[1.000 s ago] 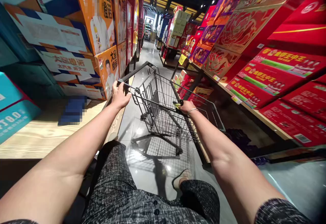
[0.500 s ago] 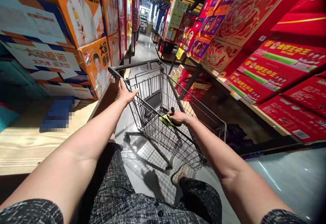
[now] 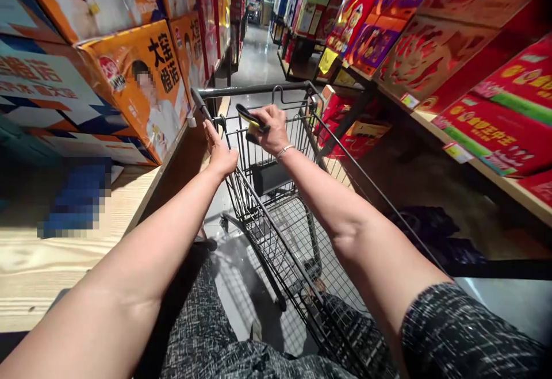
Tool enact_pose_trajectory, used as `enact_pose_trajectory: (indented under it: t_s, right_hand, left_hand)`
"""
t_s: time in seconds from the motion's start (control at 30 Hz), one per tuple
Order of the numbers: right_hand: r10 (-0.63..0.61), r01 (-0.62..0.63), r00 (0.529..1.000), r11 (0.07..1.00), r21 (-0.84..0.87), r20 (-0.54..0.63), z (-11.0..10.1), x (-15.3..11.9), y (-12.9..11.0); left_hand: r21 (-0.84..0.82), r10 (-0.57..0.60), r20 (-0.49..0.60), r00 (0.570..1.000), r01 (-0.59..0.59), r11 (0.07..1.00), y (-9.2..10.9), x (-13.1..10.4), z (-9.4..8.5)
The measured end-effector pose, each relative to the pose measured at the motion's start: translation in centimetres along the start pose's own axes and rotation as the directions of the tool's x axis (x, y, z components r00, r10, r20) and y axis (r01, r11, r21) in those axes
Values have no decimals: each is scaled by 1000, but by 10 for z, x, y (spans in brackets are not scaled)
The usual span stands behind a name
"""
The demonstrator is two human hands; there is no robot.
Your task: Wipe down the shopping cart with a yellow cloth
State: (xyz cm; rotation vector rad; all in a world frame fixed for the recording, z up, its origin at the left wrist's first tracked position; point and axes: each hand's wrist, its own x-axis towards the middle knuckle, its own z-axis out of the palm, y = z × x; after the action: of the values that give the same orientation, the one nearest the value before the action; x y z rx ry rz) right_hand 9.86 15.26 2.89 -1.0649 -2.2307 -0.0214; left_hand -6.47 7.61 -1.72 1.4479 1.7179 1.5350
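Orange boxes (image 3: 129, 85) stand stacked on the left and red boxes (image 3: 487, 131) on the right, along a glossy floor (image 3: 256, 60). Between them sits 1 wire shopping cart (image 3: 269, 179). The left hand (image 3: 222, 156) rests on its side rail, fingers extended; the right hand (image 3: 276, 129) grasps 1 black-and-yellow object (image 3: 253, 126) above the basket.

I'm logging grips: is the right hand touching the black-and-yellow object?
Touching. The head view shows the fingers of the right hand closed on the black-and-yellow object.
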Motion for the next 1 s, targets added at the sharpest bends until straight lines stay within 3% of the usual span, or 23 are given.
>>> enact_pose_trajectory:
  t_s: [0.07,0.13,0.3,0.4,0.5,0.57,0.63,0.7,0.77,0.8,0.87,0.93,1.0]
  right_hand:
    - [-40,34,997,996,-85,-63,21,3,-4]
    - [-37,30,999,987,-161,-37,44,-15,-3]
    - [-26,74,978,971,-226,208,95,-117,9]
    - [-37,116,916,978,-175,399,111,-174,13]
    - [-117,200,814,976,-85,569,111,-200,14]
    - [-184,257,778,966,-36,600,102,-193,17]
    - [-212,278,783,960,-24,585,84,-166,24]
    - [-172,239,841,969,-66,513,61,-123,34]
    - [-71,119,954,981,-151,292,40,-74,44]
    - [-50,82,980,983,-163,191,32,-53,49]
    - [-19,36,994,985,-166,105,26,-23,56]
    - [19,-3,996,986,-167,92,35,-21,59]
    - [70,-51,992,985,-168,109,55,-49,60]
  left_hand:
    - [3,17,24,1000,-17,1000,-3,-1,-2]
    - [-2,34,38,999,-34,999,-5,-2,-4]
    - [-48,76,58,995,-73,996,-8,-4,-6]
    - [-37,80,63,995,-78,996,-8,-5,-7]
    - [10,66,70,995,-67,998,-4,-7,-8]
    - [47,53,78,996,-57,997,-1,-9,-8]
    - [74,44,80,996,-50,996,1,-10,-9]
    - [93,40,80,996,-47,995,1,-10,-9]
    - [101,35,82,996,-43,994,1,-10,-9]
    - [104,31,85,996,-39,994,1,-10,-9]
    - [107,20,90,996,-30,994,2,-10,-10]
    - [105,16,93,996,-25,994,4,-11,-11]
    - [106,18,97,995,-28,994,7,-13,-12]
